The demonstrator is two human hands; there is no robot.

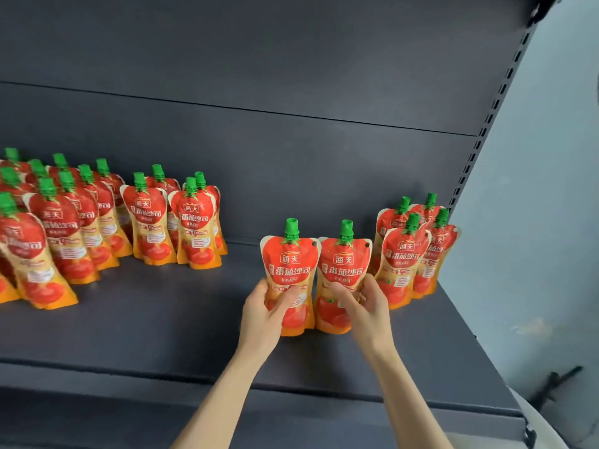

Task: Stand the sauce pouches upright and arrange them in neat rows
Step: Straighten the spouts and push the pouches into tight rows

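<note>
Red and orange sauce pouches with green caps stand on a dark grey shelf [181,322]. My left hand [264,314] grips one upright pouch [291,264] around its waist. My right hand [364,306] grips a second upright pouch [345,264] right beside it. Both pouches rest on the shelf side by side, labels facing me. A small group of pouches [413,247] stands just to the right, by the shelf's end. Several rows of pouches [81,228] stand at the left.
The shelf's back panel [291,176] rises behind the pouches. A slotted upright post [486,124] and a pale wall [544,189] bound the right side. A stretch of bare shelf lies between the left rows and the two held pouches.
</note>
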